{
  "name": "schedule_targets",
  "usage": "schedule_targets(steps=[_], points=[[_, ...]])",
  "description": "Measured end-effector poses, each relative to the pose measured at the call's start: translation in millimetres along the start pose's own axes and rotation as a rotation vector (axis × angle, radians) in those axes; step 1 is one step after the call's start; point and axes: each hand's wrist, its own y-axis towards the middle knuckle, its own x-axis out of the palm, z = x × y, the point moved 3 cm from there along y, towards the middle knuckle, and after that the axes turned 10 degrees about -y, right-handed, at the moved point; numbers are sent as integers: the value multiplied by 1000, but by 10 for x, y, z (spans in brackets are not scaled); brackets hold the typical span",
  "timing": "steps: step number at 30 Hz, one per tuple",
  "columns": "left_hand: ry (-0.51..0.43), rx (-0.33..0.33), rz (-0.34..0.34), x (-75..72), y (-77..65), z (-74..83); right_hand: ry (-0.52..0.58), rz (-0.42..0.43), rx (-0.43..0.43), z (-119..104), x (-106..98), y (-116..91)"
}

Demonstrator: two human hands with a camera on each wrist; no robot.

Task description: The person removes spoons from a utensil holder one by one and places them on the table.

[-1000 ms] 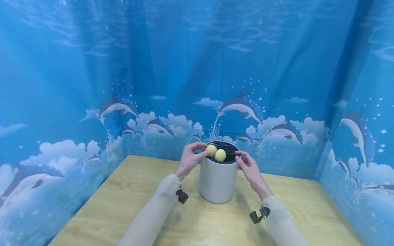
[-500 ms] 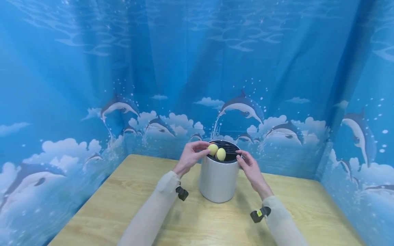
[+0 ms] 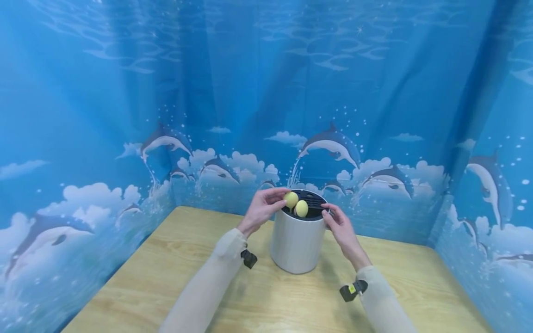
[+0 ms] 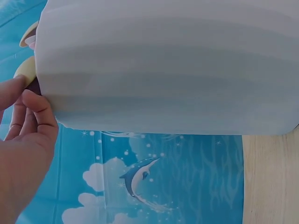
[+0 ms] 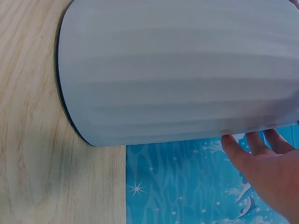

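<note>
A tall white ribbed holder (image 3: pixel 296 245) with a black slotted top (image 3: pixel 312 200) stands on the table. From its near left opening stick two yellow rounded ends; what kind of things they belong to cannot be told. My left hand (image 3: pixel 262 210) pinches the left yellow end (image 3: pixel 291 200) between thumb and fingers at the rim. Close by, the right yellow end (image 3: pixel 301 208) is untouched. Seen from the left wrist, the pinched end (image 4: pixel 27 70) has a dark part below its yellow cap. My right hand (image 3: pixel 343 231) touches the holder's right rim, its fingers (image 5: pixel 256 142) extended against the wall.
The pale wooden table (image 3: pixel 166 277) reaches to a blue curtain (image 3: pixel 233 101) printed with dolphins, which encloses the back and both sides. A small black camera sits on each wrist, the left one (image 3: pixel 249 259) close to the holder.
My left hand and the pinched yellow end have risen slightly and shifted a little right. The right hand stays at the rim. The head view has moved slightly.
</note>
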Motion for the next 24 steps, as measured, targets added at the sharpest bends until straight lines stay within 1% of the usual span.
schedule_targets(steps=[9, 13, 18, 24], points=[[47, 33, 9, 46, 17, 123, 14, 9, -41, -19, -7, -41], [62, 28, 6, 67, 29, 169, 31, 3, -53, -21, 1, -39], [75, 23, 13, 70, 31, 228, 33, -4, -35, -9, 17, -36], [97, 67, 32, 56, 54, 319, 19, 1, -22, -11, 8, -23]])
